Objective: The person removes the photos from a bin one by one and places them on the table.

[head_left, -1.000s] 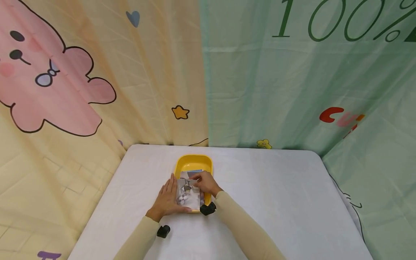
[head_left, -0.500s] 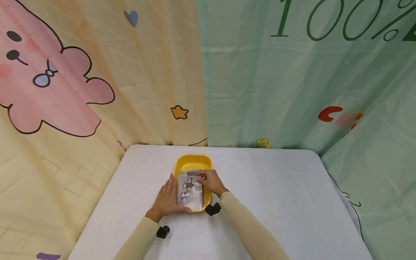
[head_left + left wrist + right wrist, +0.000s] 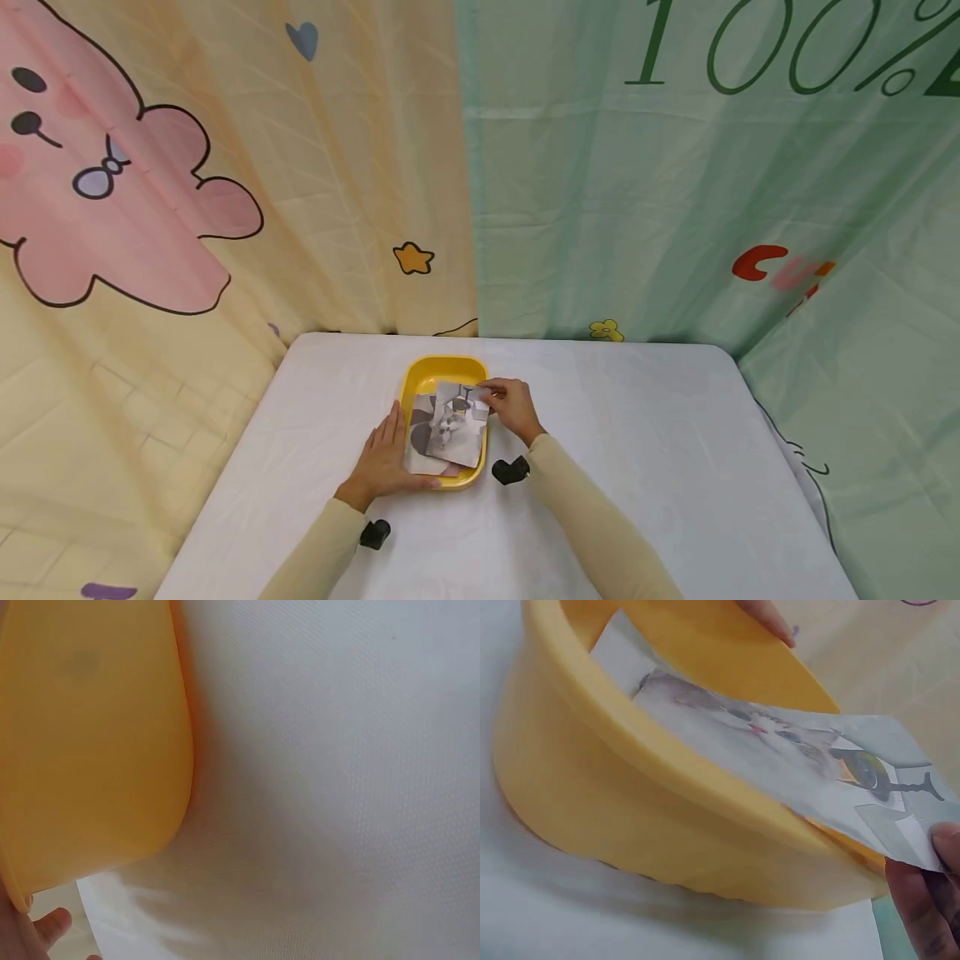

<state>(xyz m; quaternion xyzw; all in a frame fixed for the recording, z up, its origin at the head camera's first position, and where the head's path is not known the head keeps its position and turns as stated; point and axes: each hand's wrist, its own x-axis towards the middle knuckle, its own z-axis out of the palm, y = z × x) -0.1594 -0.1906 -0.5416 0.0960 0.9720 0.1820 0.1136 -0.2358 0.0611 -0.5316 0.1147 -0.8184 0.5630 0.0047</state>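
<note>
A yellow plastic bin (image 3: 447, 362) stands on the white table. My right hand (image 3: 513, 407) pinches the upper right corner of a paper picture card (image 3: 459, 429) between thumb and fingers. In the right wrist view the picture card (image 3: 757, 750) slants over the bin's rim (image 3: 667, 769), and its print shows a pale animal face and a dark round shape. Another picture card (image 3: 420, 458) lies under it in the bin, partly hidden. My left hand (image 3: 382, 462) lies along the bin's left side, fingers straight and thumb stretched along the front rim.
White table surface (image 3: 622, 467) spreads around the bin. Printed curtains (image 3: 360, 167) hang behind and beside the table. A black wrist camera (image 3: 510, 471) sits by the right sleeve, another black wrist camera (image 3: 375, 534) by the left.
My right hand has moved right and slightly away from me, drawing the top card that way. The card beneath shows more now. My left hand stays at the bin.
</note>
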